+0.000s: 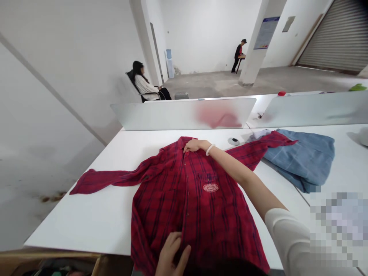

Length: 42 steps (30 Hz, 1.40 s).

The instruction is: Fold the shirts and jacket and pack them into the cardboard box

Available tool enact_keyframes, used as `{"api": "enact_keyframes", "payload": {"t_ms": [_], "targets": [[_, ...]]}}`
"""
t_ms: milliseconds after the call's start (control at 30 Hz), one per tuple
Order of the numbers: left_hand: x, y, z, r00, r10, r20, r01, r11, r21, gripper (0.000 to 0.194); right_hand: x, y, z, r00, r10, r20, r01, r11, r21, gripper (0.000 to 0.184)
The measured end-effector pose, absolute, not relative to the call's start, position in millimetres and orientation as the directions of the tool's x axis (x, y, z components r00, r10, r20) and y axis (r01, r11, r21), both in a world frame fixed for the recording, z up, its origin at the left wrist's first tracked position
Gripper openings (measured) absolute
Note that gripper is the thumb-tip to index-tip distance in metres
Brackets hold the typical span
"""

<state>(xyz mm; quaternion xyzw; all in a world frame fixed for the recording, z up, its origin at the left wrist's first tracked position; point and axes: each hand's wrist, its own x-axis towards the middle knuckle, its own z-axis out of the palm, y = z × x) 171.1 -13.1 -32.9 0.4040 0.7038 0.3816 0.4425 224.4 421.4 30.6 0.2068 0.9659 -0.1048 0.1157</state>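
Note:
A red and navy plaid shirt [163, 195] lies front up on the white table, sleeves spread to both sides and its button front running down the middle. A pale round patch [211, 188] sits below the chest pocket. At the collar, my right hand [193, 145] pinches the top of the button front; a white bead bracelet circles that wrist. My left hand [172, 255] is low on the shirt, fingers curled at the edge of the button front, with the fingertips partly hidden by the cloth.
Folded blue jeans-like cloth [304, 153] lies at the right, under the shirt's cuff. A small white round device [234, 141] stands near the frosted divider [178, 115]. An open drawer or box [97, 264] is below the table's front left. Two people are farther back.

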Motion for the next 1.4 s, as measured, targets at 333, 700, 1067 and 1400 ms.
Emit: {"api": "enact_keyframes", "payload": {"t_ms": [333,700,1067,1400], "targets": [[174.5,-26.1,-41.6,-0.129,0.901,-0.415,0.004,0.419,0.908,0.066,255.8,432.7,31.0,-0.753,0.633,-0.178,0.64,0.768,0.022,0.022],[180.1,-26.2,-25.0,-0.045,0.958,-0.284,0.207,0.287,0.935,0.043,234.2,401.5,30.4,-0.88,0.32,-0.35,0.384,0.914,-0.131,0.035],[174.5,-47.4,-24.1,0.187,0.896,-0.404,0.321,0.333,0.887,0.035,224.9,408.4,21.3,-0.769,0.593,-0.238,0.602,0.797,0.044,0.028],[174.5,-62.3,-32.4,0.085,0.968,-0.235,0.368,0.189,0.91,0.042,238.7,409.8,18.6,-0.737,0.641,-0.212,0.647,0.761,0.05,0.031]]}}
